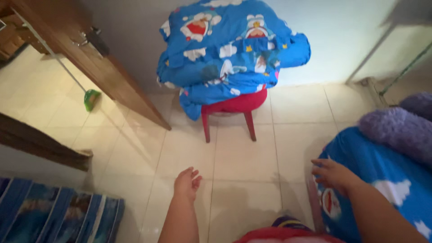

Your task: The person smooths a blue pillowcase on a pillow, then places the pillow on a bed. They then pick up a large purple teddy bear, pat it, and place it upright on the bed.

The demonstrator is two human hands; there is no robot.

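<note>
My left hand (186, 182) hangs over the pale tiled floor (243, 157) with fingers loosely apart and nothing in it. My right hand (332, 173) rests on the edge of a blue cartoon-print sheet (382, 180) covering a mattress at the right; its fingers are spread and hold nothing. Ahead, a red plastic stool (234, 108) carries a folded pile of blue cartoon-print bedding (229, 49) against the wall.
An open wooden door (90, 63) stands at the left, with a green-headed broom (91, 99) leaning beyond it. A purple fuzzy pillow (398, 130) lies on the mattress. A striped blue mat (54, 216) covers the bottom left floor.
</note>
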